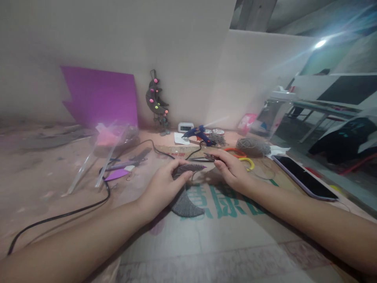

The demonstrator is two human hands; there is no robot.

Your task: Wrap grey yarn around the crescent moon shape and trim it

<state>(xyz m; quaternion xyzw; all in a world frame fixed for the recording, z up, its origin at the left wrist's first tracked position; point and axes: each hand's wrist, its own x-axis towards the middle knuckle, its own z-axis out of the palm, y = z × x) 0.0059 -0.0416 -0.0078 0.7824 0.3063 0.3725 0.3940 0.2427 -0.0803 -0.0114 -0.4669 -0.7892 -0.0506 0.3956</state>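
Note:
My left hand (pixel 163 184) is closed around a grey twine-wrapped crescent shape (pixel 185 200), gripping its upper horn while the lower part rests on the printed cardboard (pixel 224 232). My right hand (pixel 232 169) pinches something small and dark near the crescent's tip; I cannot make out what it is. Both hands meet at the middle of the work surface.
A blue glue gun (pixel 198 133) with a black cord (pixel 59 216), a ball of grey twine (pixel 252 146), a wooden ruler (pixel 179 150), orange and yellow scissors handles (pixel 243 157), a phone (pixel 304 181), glue sticks (pixel 88 165), a purple sheet (pixel 101 96) and a decorated moon hanging (pixel 156 98) surround the hands.

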